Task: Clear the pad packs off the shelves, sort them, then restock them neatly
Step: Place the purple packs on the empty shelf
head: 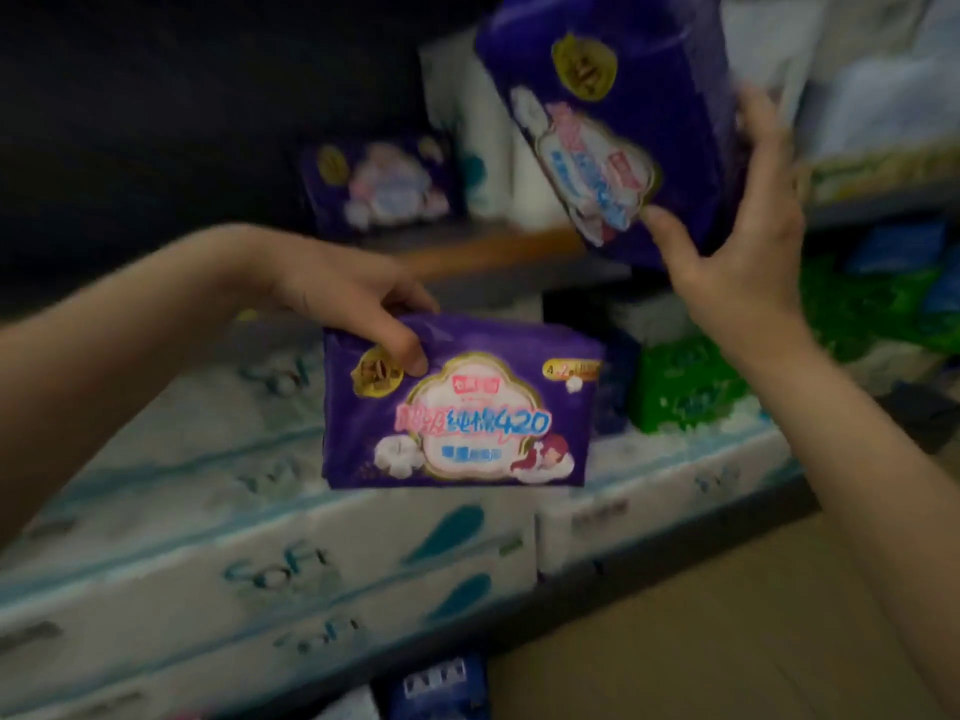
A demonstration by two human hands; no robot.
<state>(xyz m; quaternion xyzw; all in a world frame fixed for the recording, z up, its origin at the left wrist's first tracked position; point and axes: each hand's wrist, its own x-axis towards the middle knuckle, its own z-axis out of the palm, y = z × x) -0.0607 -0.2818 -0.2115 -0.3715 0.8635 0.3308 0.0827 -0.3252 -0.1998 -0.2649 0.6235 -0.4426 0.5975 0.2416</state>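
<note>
The left hand (pixel 358 309) pinches a purple pack (pixel 457 402) by its top edge above the white boxes (pixel 260 563); the right hand (pixel 737 252) grips a second, tilted pack (pixel 613 106), apparently clear of the shelf (pixel 483 252). Keeping matching packs together should ease sorting.

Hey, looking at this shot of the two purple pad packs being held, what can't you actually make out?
Head view only:
- Upper purple pack in the right hand: print smeared by motion blur; top cut off by the frame edge.
- Third purple pack on the shelf: blurred, text unreadable.
- Lower purple pack: left hand covers its top left corner.
- Green packs: blurred, labels unreadable.
</note>
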